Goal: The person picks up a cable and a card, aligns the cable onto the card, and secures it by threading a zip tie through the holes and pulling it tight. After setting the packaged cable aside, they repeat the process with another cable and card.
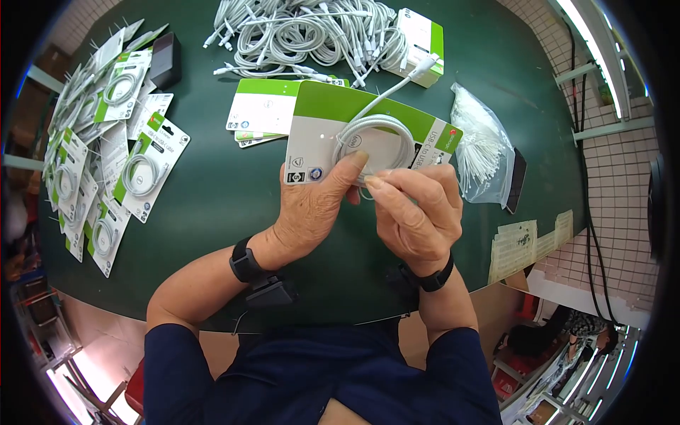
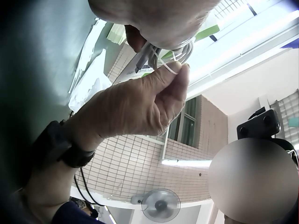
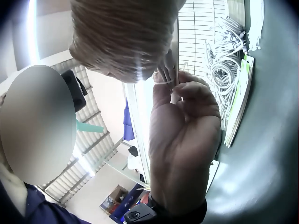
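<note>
As we view the dark green tabletop from above, a clear plastic bag lies at its right side and contains a bundle of thin white ties. At the far side stands a white-and-green carton, next to a heap of loose white cables; we cannot tell the carton's contents. Over the tabletop, between both hands, we find the USB-C cable: white, wound into a round coil, placed against the printed face of a packaging card. One connector end projects past the card's upper edge. The card is white with a green upper band and is tilted. We see the left hand gripping card and coil together, thumb on the front. The right hand pinches a white strip between thumb and forefinger at the coil's lower edge.
</note>
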`<state>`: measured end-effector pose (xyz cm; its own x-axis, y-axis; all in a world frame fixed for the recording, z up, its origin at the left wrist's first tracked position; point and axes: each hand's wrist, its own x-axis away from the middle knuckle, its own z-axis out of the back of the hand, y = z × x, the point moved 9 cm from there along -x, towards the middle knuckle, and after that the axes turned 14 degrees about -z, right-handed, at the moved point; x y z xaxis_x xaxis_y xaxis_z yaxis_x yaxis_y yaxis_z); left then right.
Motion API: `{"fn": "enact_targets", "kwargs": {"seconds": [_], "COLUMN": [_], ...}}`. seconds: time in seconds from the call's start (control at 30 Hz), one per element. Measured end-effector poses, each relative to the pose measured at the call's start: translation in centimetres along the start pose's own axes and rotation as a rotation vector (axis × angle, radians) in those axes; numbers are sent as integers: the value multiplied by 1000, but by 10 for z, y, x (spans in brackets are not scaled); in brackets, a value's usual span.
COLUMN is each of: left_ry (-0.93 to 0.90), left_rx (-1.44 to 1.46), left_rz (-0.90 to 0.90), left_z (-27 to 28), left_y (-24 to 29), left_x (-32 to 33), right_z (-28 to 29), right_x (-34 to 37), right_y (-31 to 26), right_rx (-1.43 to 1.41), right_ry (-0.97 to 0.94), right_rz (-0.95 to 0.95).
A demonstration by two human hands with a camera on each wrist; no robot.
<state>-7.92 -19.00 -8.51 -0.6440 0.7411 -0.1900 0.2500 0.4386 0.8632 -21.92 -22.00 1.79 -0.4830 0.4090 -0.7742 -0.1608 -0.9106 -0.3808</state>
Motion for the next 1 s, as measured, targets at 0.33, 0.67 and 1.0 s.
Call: {"fn": "enact_targets", "kwargs": {"seconds": [0.33,0.67,1.0], "left_ry": [7,0,11], "left_rx": [60,26,10], "left_rz": [-11,-25,-17], "left_z": [-1,1,3], "left_y": [7,8,5], "left_x": [-1,-3,-3], "right_z": [7,5,4], "right_x": [0,0,1], "right_y": [-3,-2,0], "right_rx": [-38,-57,-57], "right_ry": [0,-12,-22], "right_rz": [-12,-10,-22]}}
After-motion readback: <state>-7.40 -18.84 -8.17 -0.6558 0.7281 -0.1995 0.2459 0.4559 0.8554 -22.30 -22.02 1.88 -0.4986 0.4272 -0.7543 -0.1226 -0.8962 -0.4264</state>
